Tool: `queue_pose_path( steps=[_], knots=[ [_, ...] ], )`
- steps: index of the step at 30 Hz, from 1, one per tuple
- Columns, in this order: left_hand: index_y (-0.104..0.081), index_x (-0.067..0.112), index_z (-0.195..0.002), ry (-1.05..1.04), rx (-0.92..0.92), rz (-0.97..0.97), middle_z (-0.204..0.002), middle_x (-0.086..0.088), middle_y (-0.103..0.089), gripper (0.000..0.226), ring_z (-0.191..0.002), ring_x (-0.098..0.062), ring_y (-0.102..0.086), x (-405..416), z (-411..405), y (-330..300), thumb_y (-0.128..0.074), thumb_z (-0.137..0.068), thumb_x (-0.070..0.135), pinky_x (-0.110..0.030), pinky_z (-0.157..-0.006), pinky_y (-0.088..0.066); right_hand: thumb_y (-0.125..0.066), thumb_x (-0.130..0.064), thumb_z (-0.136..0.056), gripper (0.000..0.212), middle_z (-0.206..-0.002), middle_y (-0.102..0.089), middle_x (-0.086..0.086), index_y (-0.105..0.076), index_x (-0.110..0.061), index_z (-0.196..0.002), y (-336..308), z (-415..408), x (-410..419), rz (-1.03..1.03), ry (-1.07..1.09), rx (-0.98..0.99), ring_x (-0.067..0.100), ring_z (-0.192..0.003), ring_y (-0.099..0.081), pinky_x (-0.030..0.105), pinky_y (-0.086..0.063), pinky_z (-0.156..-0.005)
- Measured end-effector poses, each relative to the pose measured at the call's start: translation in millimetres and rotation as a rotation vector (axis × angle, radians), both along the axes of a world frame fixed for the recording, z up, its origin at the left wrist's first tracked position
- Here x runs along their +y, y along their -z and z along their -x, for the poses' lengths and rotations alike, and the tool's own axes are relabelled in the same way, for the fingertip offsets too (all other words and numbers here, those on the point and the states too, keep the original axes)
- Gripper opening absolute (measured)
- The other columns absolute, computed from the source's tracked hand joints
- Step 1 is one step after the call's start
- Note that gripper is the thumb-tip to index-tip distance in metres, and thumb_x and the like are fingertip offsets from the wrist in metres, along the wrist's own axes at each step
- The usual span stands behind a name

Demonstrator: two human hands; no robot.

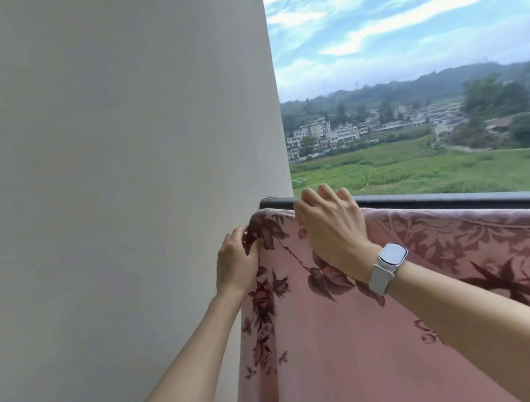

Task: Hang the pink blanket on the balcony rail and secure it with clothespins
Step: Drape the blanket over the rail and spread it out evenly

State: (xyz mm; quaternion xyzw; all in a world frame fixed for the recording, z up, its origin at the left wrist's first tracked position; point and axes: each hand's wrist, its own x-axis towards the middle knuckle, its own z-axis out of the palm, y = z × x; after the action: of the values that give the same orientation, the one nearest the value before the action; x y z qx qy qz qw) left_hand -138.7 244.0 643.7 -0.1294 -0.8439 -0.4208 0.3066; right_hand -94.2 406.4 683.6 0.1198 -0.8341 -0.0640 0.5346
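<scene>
where draped over dark rail (447,199), pink blanket (396,349) shows maroon florals — left hand (235,263) grip pinching corner, right hand (330,227) curled over edge.

Plush pink blanket (379,334), matt dark metal rail (447,200), smooth painted wall (121,167)

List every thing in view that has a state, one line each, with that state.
pink blanket: draped over the rail, hanging down on the near side, no clothespin visible on it.
balcony rail: partly covered by the blanket, bare along its far edge.
left hand: pinches the blanket's corner edge beside the wall.
right hand: fingers curled over the blanket's top at the rail.
smartwatch: strapped on the right wrist, screen blank.
</scene>
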Motion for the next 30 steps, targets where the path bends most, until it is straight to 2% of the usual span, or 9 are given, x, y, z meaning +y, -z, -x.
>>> queue_pose_path(
  steps=[4, 7, 10, 14, 16, 21, 25, 27, 30],
  knots=[
    [-0.062, 0.005, -0.094, 0.05, 0.147, -0.086, -0.091, -0.009, -0.067, 0.012, -0.08, -0.017, -0.057, -5, 9, -1, -0.051, -0.089, 0.008, -0.02, -0.068, -0.041, -0.06, 0.003, -0.066, 0.014, -0.067, -0.057, 0.006, -0.053, -0.008, -0.072, -2, 0, 0, 0.037, 0.039, 0.011, 0.026, -0.059, -0.054, 0.031, -0.039, -0.049],
    [-0.06, 0.006, -0.087, 0.053, 0.263, -0.097, -0.084, -0.007, -0.062, 0.007, -0.076, -0.019, -0.053, -2, 15, -15, -0.053, -0.088, 0.009, -0.025, -0.065, -0.038, -0.062, 0.008, -0.07, 0.018, -0.068, -0.054, 0.008, -0.05, -0.005, -0.074, -10, -4, 6, 0.118, 0.031, -0.02, 0.024, -0.046, -0.048, 0.024, -0.028, -0.038],
    [-0.059, 0.006, -0.087, 0.105, 0.344, -0.077, -0.085, -0.007, -0.058, 0.006, -0.076, -0.022, -0.054, 12, 15, -37, -0.053, -0.088, 0.009, -0.029, -0.063, -0.04, -0.058, 0.008, -0.074, 0.014, -0.072, -0.052, 0.012, -0.048, -0.002, -0.079, -22, -16, 22, 0.112, 0.022, -0.027, 0.019, -0.033, -0.03, 0.017, -0.018, -0.037],
    [-0.056, 0.007, -0.09, 0.281, 0.392, -0.023, -0.068, -0.009, -0.063, 0.01, -0.057, -0.022, -0.055, 45, -3, -52, -0.049, -0.091, 0.013, -0.029, -0.048, -0.044, -0.044, -0.003, -0.082, 0.003, -0.074, -0.052, 0.01, -0.046, -0.004, -0.082, -35, -50, 64, -0.038, 0.093, -0.018, 0.015, -0.033, -0.023, 0.02, -0.025, -0.034],
    [-0.058, 0.007, -0.088, 0.341, 0.441, -0.019, -0.06, -0.006, -0.062, 0.008, -0.048, -0.019, -0.054, 65, -16, -55, -0.052, -0.09, 0.012, -0.024, -0.041, -0.04, -0.037, -0.01, -0.086, 0.009, -0.074, -0.052, 0.009, -0.045, -0.006, -0.084, -36, -70, 88, -0.092, 0.138, -0.027, 0.011, -0.034, -0.023, 0.018, -0.026, -0.033],
    [-0.059, 0.006, -0.081, 0.432, 0.531, -0.013, -0.049, -0.001, -0.056, 0.003, -0.04, -0.011, -0.044, 126, -51, -56, -0.059, -0.084, 0.006, -0.016, -0.048, -0.033, -0.026, -0.021, -0.096, 0.022, -0.074, -0.054, 0.012, -0.042, -0.008, -0.088, -33, -125, 148, -0.069, 0.203, 0.0, 0.014, -0.03, -0.03, 0.022, -0.034, -0.027],
    [-0.06, 0.006, -0.083, 0.526, 0.556, 0.048, -0.045, 0.005, -0.046, 0.003, -0.037, -0.012, -0.039, 187, -94, -55, -0.058, -0.085, 0.008, -0.018, -0.045, -0.03, -0.032, -0.015, -0.088, 0.008, -0.075, -0.054, 0.015, -0.039, -0.011, -0.09, -25, -183, 203, -0.011, 0.303, 0.019, 0.022, -0.027, -0.039, 0.031, -0.039, -0.024],
    [-0.06, 0.007, -0.085, 0.565, 0.548, 0.073, -0.044, 0.003, -0.049, 0.003, -0.038, -0.014, -0.041, 219, -118, -54, -0.058, -0.085, 0.008, -0.017, -0.041, -0.027, -0.034, -0.014, -0.089, 0.006, -0.074, -0.053, 0.014, -0.039, -0.01, -0.089, -22, -212, 227, 0.025, 0.334, 0.023, 0.02, -0.028, -0.04, 0.028, -0.039, -0.025],
    [-0.06, 0.01, -0.086, 0.608, 0.533, 0.1, -0.044, -0.005, -0.057, 0.003, -0.038, -0.02, -0.048, 266, -156, -50, -0.058, -0.085, 0.009, -0.024, -0.042, -0.037, -0.035, -0.015, -0.091, 0.008, -0.073, -0.052, 0.012, -0.04, -0.008, -0.089, -21, -251, 262, 0.041, 0.37, 0.031, 0.017, -0.029, -0.039, 0.02, -0.034, -0.029]
  ],
)
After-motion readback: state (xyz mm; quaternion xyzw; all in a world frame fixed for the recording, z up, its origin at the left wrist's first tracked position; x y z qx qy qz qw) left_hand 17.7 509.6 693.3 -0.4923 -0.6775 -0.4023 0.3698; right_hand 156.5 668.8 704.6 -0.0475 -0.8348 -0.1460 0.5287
